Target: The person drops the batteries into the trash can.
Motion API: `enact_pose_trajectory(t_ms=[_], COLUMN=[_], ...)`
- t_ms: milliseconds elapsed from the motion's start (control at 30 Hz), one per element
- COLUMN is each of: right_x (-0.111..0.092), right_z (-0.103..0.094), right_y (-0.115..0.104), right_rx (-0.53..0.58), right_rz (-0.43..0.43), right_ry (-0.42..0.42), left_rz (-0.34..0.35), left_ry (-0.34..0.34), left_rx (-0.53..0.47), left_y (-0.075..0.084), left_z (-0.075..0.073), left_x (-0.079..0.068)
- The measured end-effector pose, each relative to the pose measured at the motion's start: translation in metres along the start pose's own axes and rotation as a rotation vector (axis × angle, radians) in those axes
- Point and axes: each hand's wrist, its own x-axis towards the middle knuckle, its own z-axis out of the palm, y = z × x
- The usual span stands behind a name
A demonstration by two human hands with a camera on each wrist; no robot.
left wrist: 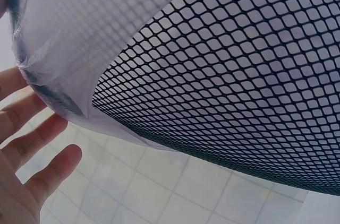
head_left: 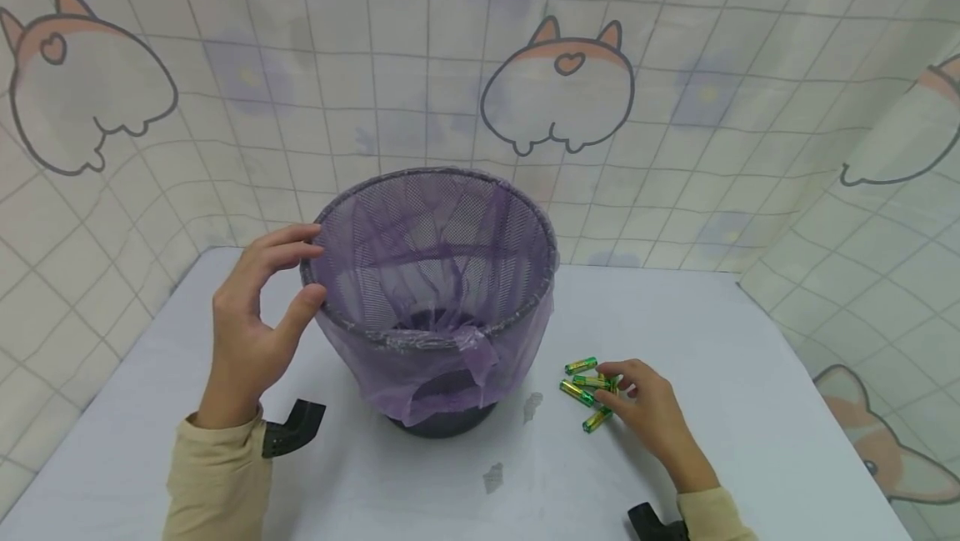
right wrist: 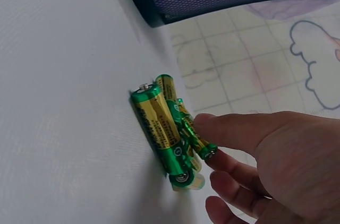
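Observation:
A mesh wastebasket (head_left: pixel 450 433) lined with a thin purple bag (head_left: pixel 375 374) stands upright on the white table. My left hand (head_left: pixel 251 320) is at the left side of its rim (head_left: pixel 551 232). In the left wrist view the fingertips (left wrist: pixel 56 123) rest on the bagged edge, with the thumb apart from it. Right of the basket, several green and gold batteries (head_left: pixel 577 393) lie in a loose cluster. Over them, my right hand (head_left: pixel 645 408) pinches one small battery (right wrist: pixel 196 134) between thumb and fingers, tilted and close beside the others.
Two grey patches (head_left: pixel 493 478) mark the white table (head_left: pixel 750 408) in front of the basket. A tile-patterned curtain (head_left: pixel 420 49) with cartoon dogs hangs behind the table and down both sides. Black wrist mounts (head_left: pixel 294 431) stick out from both sleeves.

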Motion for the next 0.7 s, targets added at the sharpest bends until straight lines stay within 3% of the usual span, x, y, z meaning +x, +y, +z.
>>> enact_pose_trajectory(t_ms=[133,433,700], right_x=[0.001,0.002,0.003], right_z=[0.002,0.006,0.008], right_y=[-0.001,-0.001,0.0], right_rx=[-0.017,-0.034,-0.029], right_rz=[0.013,0.032,0.026], right_ry=[0.002,0.006,0.009], left_rz=[-0.005,-0.034,-0.046], left_ry=[-0.001,-0.005,-0.01], left_rx=[0.005,0.018,0.024], left_y=[-0.003,-0.028,-0.031], left_z=[-0.001,-0.004,-0.004], left_x=[-0.001,-0.01,-0.011])
